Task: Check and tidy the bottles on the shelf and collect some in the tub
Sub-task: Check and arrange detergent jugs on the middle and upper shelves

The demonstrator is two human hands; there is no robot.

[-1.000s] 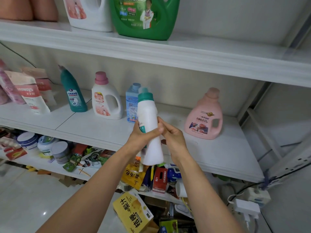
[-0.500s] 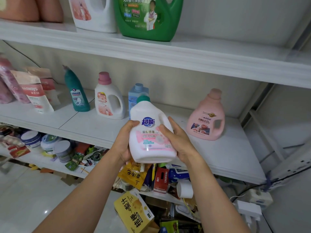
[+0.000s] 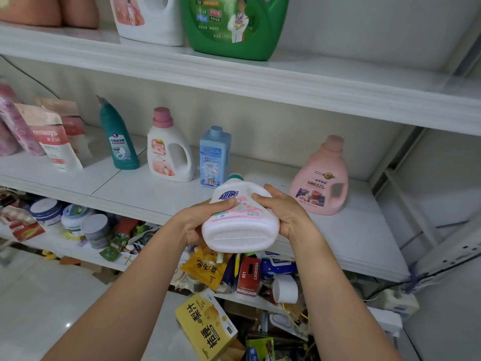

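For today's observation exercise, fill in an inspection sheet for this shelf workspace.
Surface: white middle shelf, bare patches.
Job's things: white bottle tipped, base toward camera; teal bottle, pink-capped jug, blue bottle, pink jug upright. Tub: nothing seen.
Clutter: packets, tins on lower shelf; yellow box.
Grippers: left hand, right hand hold white bottle.
Cables: wire to power strip.
Surroundings: green jug above.

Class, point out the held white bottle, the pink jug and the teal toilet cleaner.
held white bottle (image 3: 240,231), head view, its base
pink jug (image 3: 320,178), head view, its front body
teal toilet cleaner (image 3: 120,144), head view, its label
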